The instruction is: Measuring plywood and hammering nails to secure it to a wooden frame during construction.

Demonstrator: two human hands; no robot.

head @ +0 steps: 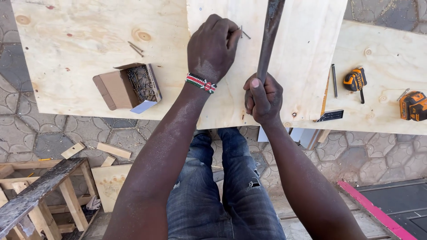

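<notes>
While our left hand (212, 46) pinches nails (243, 32) on the plywood (231, 89) and our right hand (262, 98) grips the hammer (269, 35) tight, a skewed blow could hit fingers.

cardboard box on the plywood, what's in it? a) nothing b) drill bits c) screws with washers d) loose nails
d: the open cardboard box lying on the plywood sheet shows a heap of thin dark nails, and two more nails lie loose on the sheet just above it, left of the left hand.
</notes>
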